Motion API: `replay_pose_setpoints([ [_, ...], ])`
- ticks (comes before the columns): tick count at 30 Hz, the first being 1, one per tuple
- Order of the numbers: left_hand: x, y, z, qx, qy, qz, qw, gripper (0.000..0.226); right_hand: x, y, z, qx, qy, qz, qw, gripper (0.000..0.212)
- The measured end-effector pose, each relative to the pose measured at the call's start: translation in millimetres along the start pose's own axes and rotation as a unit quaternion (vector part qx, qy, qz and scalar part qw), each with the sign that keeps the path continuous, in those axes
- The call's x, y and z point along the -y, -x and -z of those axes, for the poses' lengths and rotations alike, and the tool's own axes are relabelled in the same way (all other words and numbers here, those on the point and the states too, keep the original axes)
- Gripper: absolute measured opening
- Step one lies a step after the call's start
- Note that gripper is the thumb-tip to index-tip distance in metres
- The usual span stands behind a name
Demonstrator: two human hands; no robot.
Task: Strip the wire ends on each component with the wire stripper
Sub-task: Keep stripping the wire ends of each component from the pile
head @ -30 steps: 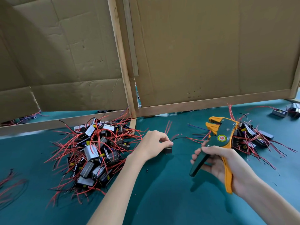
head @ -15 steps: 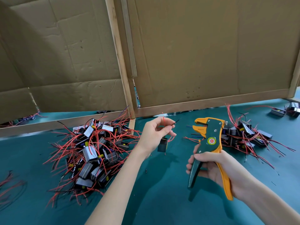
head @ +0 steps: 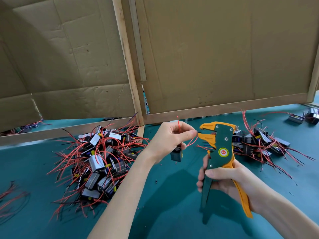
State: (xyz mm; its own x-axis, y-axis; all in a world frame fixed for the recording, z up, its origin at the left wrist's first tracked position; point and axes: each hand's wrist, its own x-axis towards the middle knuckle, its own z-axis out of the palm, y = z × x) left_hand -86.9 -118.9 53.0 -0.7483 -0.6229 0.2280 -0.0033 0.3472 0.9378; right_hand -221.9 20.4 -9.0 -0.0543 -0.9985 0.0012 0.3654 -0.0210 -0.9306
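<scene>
The small black box-shaped component [head: 176, 155] is hanging just under the left hand [head: 170, 137]. It is blurred, and its top is hiding behind the palm. The left hand is pinching that component's thin wires between thumb and forefinger. One red wire [head: 179, 124] is sticking up above the knuckles, and another is looping out below the fingertips. A short dark wire tip [head: 198, 132] is poking right from the pinch toward the yellow-and-dark-green wire stripper [head: 221, 152]. It is too fine to tell whether it is touching the tool's mouth.

The right hand [head: 229, 180] is gripping the stripper by its two handles, holding it upright above the teal table [head: 172, 213] with the head pointing left. The fingers are covering the middle of the green handle. The jaws are standing slightly apart, level with the left fingertips and just beside them.

On the near left, a big heap of black and silver components with red wires [head: 101, 159] is lying on the table. A smaller heap of the same parts [head: 259, 140] is lying on the far right, partly hidden behind the stripper's head. A few more components [head: 309, 116] are being cut off by the right edge, and loose red and black wires [head: 10, 199] by the left edge. Brown cardboard panels in wooden frames [head: 224, 57] are standing along the far side, with more wires showing dimly under the left one.
</scene>
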Motion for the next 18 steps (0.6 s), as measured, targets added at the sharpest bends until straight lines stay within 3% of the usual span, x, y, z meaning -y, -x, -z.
replay_pose_setpoints([
  [6,-6,3,7,0.033,-0.027,0.017,0.999,0.016,2,2,1,0.017,0.023,-0.002,1.0,0.03],
  [10,-12,7,15,0.062,-0.038,0.023,0.997,0.013,3,4,2,0.023,0.047,-0.015,0.998,0.041],
  [18,-18,10,21,0.096,-0.061,0.025,0.993,0.007,8,10,0,0.017,0.103,-0.036,0.994,0.042],
])
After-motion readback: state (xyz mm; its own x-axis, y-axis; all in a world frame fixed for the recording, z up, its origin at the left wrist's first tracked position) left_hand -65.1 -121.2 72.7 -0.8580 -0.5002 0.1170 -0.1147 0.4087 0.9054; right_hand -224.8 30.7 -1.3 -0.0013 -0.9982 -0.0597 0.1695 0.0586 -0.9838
